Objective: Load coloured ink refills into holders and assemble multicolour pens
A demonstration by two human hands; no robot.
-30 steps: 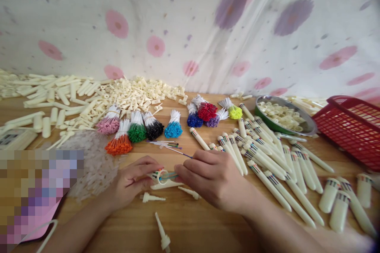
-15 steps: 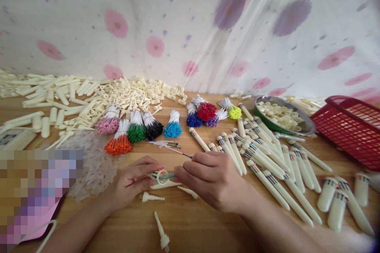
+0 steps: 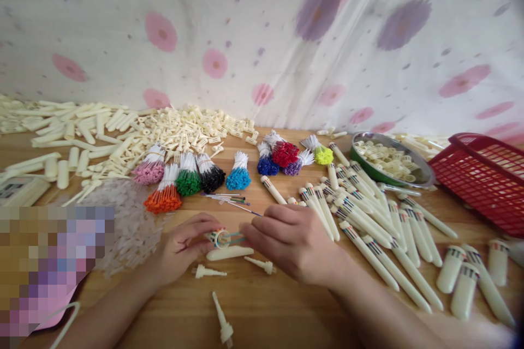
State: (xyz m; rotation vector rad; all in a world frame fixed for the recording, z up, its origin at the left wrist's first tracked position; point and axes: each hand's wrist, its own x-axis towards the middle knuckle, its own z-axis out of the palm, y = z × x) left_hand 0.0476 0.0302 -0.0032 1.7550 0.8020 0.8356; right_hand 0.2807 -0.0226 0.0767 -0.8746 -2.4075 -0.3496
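My left hand (image 3: 184, 248) pinches a cream, slotted pen barrel part (image 3: 221, 238), its round open end turned right and small coloured tips along its side. Thin light-blue pen refills (image 3: 235, 237) run from that opening to the closed fingers of my right hand (image 3: 292, 245), whose fingertips are partly hidden. A white refill with a blue end (image 3: 249, 210) reaches behind my right knuckles; whether I hold it cannot be told. Below the hands lie a cream pen tube (image 3: 230, 253) and several cone-shaped pen tips (image 3: 210, 271).
Behind stand refill bundles, including orange (image 3: 162, 196) and light blue (image 3: 238, 174). Multicolour pens (image 3: 368, 202) cover the right side, near a metal bowl (image 3: 428, 177) of parts and a red basket (image 3: 483, 174). Clear caps (image 3: 123, 234) and a blurred-out phone-like object (image 3: 53, 272) are left.
My right hand has shifted slightly left and up, covering the blue refill's end. The barrel part has tilted a little, and more of the cream tube beneath shows.
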